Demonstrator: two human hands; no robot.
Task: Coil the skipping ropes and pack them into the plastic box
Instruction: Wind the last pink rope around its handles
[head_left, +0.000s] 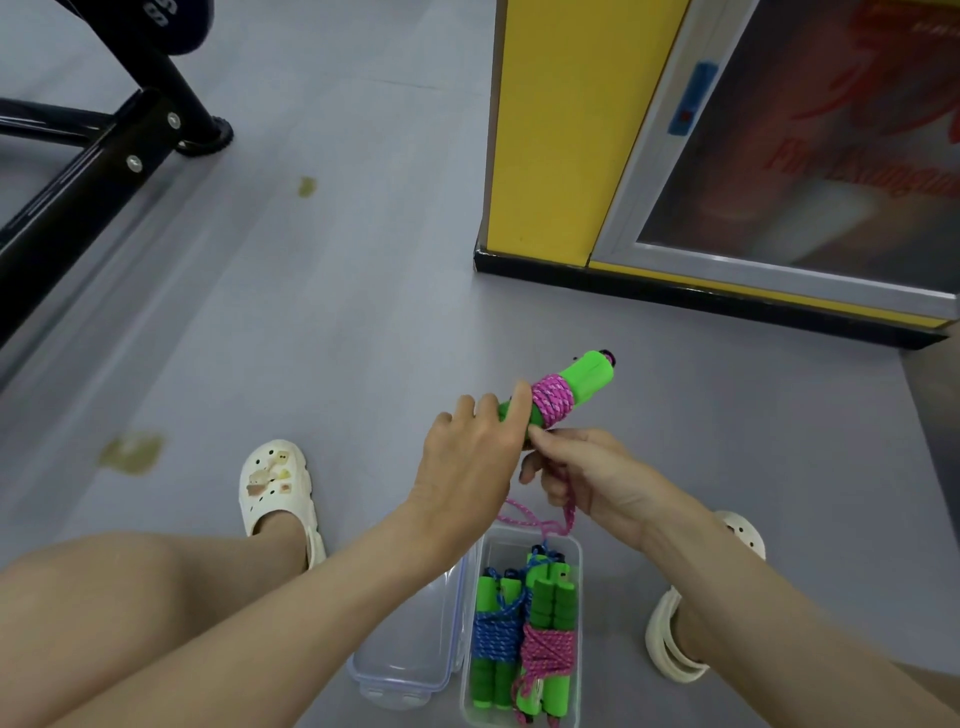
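Observation:
My left hand (470, 457) grips the green handles of a skipping rope (558, 397), held out above the floor with pink rope wound around their middle. My right hand (582, 475) pinches the loose pink rope end just below the coil; the tail (540, 522) hangs toward the box. The clear plastic box (574, 551) stands on the floor between my feet. It holds a blue-wrapped rope (496, 636) on the left and a pink-wrapped rope (548, 649) on the right, both with green handles.
The box's clear lid (410, 660) lies left of the box. My white clogs (275, 486) flank it. A black metal frame (98, 156) stands at the far left. A yellow pillar (561, 130) and a glass-fronted cabinet (810, 156) stand at the back right.

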